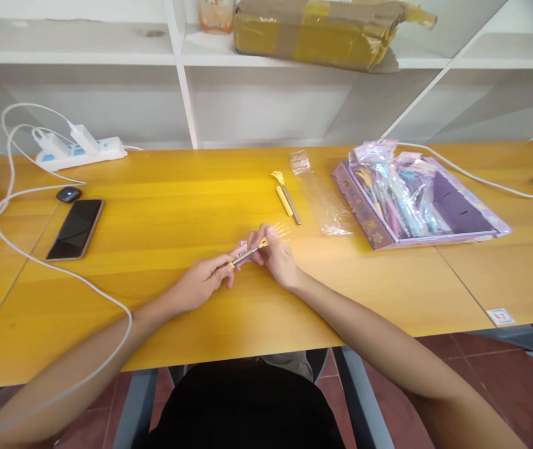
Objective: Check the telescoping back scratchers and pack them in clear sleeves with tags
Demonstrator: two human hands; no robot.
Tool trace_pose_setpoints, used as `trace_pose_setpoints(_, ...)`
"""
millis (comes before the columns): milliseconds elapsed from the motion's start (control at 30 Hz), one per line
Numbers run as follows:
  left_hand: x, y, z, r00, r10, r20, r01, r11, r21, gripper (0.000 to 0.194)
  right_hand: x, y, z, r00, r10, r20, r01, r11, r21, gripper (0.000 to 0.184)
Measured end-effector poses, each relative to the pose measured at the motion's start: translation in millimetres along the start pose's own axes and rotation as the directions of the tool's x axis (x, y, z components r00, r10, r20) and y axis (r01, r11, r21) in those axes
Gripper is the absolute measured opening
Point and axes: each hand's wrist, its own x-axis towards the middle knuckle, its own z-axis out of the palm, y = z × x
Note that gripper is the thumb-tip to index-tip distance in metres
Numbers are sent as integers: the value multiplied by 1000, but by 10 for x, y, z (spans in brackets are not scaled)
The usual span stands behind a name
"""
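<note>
My left hand [210, 277] is closed around the yellow handle end of a small back scratcher. The metal shaft of this back scratcher [246, 256] points up and to the right. At its yellow claw end, my right hand [275, 252] pinches it with thumb and fingers. A pink printed piece [240, 250], perhaps a card, shows behind the shaft between my hands; whether a finger holds it I cannot tell. Beyond my hands lies a second back scratcher [285, 194] with a yellow claw and handle. Right of it, a clear plastic bag [322, 196] lies flat.
A purple box [469, 202] with several bagged items stands at the right. On the left are a phone [75, 229], a small black object [68, 194], a power strip [81, 153] and a white cable [60, 265] looping over my left arm. A taped carton [313, 32] sits on the shelf.
</note>
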Motion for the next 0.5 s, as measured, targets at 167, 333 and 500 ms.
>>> trace_pose_setpoints(167,7,37,1,1000,7,-5,-7,1000,2,32,-11,31,25,999,-51,-8,52,989,140,55)
trace_pose_setpoints(333,8,62,-8,1000,12,-2,-11,1000,12,33,-17,49,36,999,-37,-11,38,990,133,58)
trace_pose_setpoints(500,8,10,-10,999,31,21,-30,999,-17,34,-31,22,61,998,-42,-56,49,989,137,58)
